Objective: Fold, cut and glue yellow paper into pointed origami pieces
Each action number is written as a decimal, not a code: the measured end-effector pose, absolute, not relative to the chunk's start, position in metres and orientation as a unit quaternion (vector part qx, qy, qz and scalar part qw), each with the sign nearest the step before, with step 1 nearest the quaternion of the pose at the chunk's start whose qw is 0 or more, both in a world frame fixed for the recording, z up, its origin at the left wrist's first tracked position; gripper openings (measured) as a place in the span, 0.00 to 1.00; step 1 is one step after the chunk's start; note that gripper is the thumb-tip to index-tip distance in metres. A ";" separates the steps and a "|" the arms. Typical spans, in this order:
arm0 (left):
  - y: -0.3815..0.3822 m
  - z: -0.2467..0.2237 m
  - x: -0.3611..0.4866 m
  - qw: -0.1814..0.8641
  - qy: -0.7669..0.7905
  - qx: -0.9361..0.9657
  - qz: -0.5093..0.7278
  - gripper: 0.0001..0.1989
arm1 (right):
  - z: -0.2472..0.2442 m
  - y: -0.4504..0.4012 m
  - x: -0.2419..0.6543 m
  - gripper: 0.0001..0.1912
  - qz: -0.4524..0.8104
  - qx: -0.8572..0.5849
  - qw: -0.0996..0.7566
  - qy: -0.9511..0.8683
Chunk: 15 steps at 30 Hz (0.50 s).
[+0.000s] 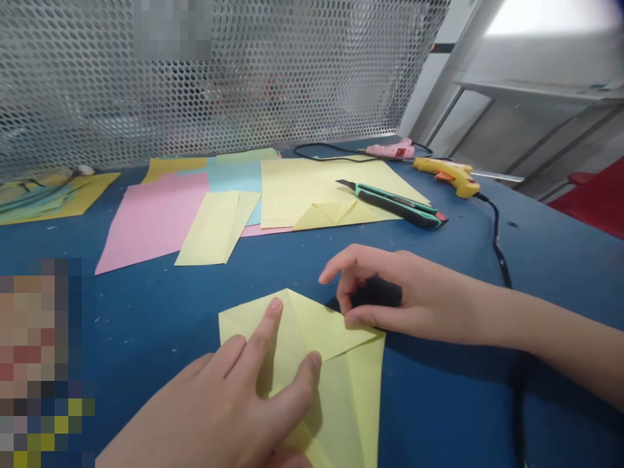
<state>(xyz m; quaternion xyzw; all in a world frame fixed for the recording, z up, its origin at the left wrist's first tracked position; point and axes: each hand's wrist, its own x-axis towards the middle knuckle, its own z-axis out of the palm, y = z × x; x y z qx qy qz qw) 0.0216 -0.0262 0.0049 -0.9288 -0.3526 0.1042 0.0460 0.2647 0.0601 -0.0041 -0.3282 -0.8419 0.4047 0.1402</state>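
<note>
Pale yellow paper (348,390) here, creased, top peaked w/ folded flap (329,328); L hand (238,396) on it, fingers apart; R hand (414,292) at edge, can't tell if pinching.

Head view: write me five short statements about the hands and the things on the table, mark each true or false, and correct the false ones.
1. The left hand rests on the folded yellow paper. True.
2. The yellow glue gun lies to the right of the utility knife. True.
3. The utility knife is closed, with nothing sticking out. False: its blade is out.
4. The right hand is wrapped around the yellow glue gun. False: it is at the right side of the folded yellow paper.
5. The large pink sheet lies to the left of the utility knife. True.
</note>
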 end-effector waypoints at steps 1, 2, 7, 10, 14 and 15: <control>-0.026 0.007 0.023 0.044 -0.353 -0.928 0.108 0.32 | -0.005 0.061 0.264 0.16 0.397 -0.331 0.142 -0.844; -0.026 0.008 0.024 0.043 -0.354 -0.928 0.110 0.31 | -0.006 0.062 0.262 0.16 0.385 -0.335 0.143 -0.848; -0.024 0.011 0.025 0.044 -0.355 -0.926 0.118 0.29 | -0.006 0.065 0.259 0.14 0.359 -0.352 0.130 -0.854; -0.023 0.009 0.023 0.050 -0.347 -0.929 0.121 0.30 | -0.004 0.068 0.262 0.13 0.379 -0.357 0.108 -0.847; -0.023 0.006 0.021 0.058 -0.340 -0.933 0.102 0.29 | -0.001 0.072 0.267 0.18 0.410 -0.357 0.099 -0.833; -0.023 0.006 0.021 0.060 -0.339 -0.933 0.100 0.29 | -0.001 0.072 0.268 0.19 0.416 -0.357 0.100 -0.830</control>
